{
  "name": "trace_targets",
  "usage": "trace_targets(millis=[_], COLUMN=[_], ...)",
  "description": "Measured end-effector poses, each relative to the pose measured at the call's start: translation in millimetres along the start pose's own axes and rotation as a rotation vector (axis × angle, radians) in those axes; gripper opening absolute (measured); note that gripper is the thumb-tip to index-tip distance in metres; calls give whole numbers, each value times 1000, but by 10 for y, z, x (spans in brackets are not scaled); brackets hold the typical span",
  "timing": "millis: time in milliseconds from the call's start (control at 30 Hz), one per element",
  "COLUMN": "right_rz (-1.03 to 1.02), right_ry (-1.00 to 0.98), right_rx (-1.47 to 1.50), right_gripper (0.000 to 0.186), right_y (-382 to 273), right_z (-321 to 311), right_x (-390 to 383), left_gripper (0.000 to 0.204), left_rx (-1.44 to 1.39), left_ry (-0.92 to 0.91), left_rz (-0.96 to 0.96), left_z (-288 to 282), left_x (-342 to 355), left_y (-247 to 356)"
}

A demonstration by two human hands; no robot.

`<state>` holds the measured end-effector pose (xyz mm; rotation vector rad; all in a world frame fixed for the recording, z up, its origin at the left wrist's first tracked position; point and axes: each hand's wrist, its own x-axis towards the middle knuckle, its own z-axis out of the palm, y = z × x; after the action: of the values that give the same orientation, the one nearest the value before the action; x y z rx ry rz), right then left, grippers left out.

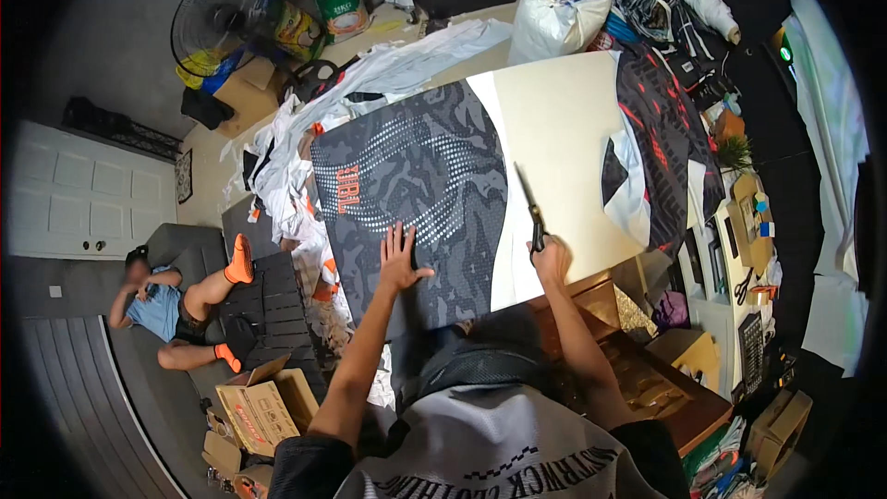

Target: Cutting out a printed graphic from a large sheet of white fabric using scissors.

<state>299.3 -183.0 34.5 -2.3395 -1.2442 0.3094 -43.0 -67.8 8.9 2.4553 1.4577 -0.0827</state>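
Note:
My left hand lies flat, fingers spread, on a dark grey camouflage-print fabric panel with white dot patterns and orange lettering. A white strip runs along the panel's right edge. My right hand grips a pair of scissors by black handles. Their blades point away from me and slightly left, over the cream tabletop just right of the fabric. Whether the blades touch the table, I cannot tell.
Dark red-and-black printed fabric drapes over the table's right end. A stuffed white sack stands beyond the far edge. White fabric scraps heap along the left side. Someone sits on a grey sofa at left.

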Motion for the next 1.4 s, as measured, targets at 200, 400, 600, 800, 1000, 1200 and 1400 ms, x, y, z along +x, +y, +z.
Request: trace_targets(millis=[200,400,600,800,1000,1200,1400], right_rz=[-1,349,427,414,307,344,441], right_ry=[11,-125,-111,-5,61,-193,-326], right_rx=[-120,-51,-103,212,537,615,895], right_gripper=[19,18,20,27,29,26,26], right_y=[41,8,210,489,633,654,725], right_z=[102,-28,-114,34,30,-335,-702], right_x=[-162,-756,-1723,-2537,-2686,-2280,-2120], left_gripper=[122,123,116,101,73,73,74], left_rx=[-26,0,-59,-31,-91,-215,-156], left_ry=[-29,-71,-97,-216,-180,-94,7], left_rz=[31,72,145,218,81,418,435], left_z=[54,226,353,314,121,209,408], left_x=[-181,-690,-1499,-1982,-1602,-750,-978], left_y=[-13,-37,-179,-373,-87,965,1338])
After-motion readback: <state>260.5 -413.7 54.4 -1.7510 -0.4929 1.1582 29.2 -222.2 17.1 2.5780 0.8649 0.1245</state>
